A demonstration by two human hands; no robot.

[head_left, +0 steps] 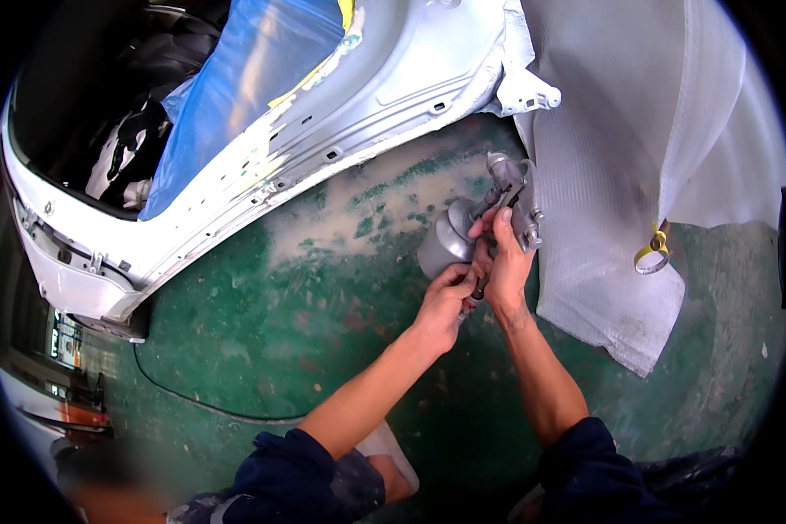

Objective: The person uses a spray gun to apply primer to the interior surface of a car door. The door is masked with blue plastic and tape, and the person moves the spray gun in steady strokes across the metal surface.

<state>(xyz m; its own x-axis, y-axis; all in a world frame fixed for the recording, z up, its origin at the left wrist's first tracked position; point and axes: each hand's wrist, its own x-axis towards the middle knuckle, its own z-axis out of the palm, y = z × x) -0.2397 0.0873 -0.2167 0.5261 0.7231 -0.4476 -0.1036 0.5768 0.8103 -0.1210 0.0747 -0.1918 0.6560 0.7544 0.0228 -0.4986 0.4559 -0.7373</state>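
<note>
A metallic grey spray gun (506,179) with a silver cup (448,244) is held over the floor in front of me. My right hand (506,262) wraps round its handle, the thumb lying up along the body. At the lower end of the handle, the fingers of my left hand (445,306) are closed on the hose fitting (475,301). My two hands touch or nearly touch there, and part of the fitting is hidden by the fingers.
A white car body (323,144) with sanded patches and blue masking film (236,96) stands at the upper left. Translucent sheeting (603,175) hangs at the right, with a yellow-and-silver ring (651,253) against it. A dark hose (210,406) crosses the green floor; a blurred person (122,480) is at lower left.
</note>
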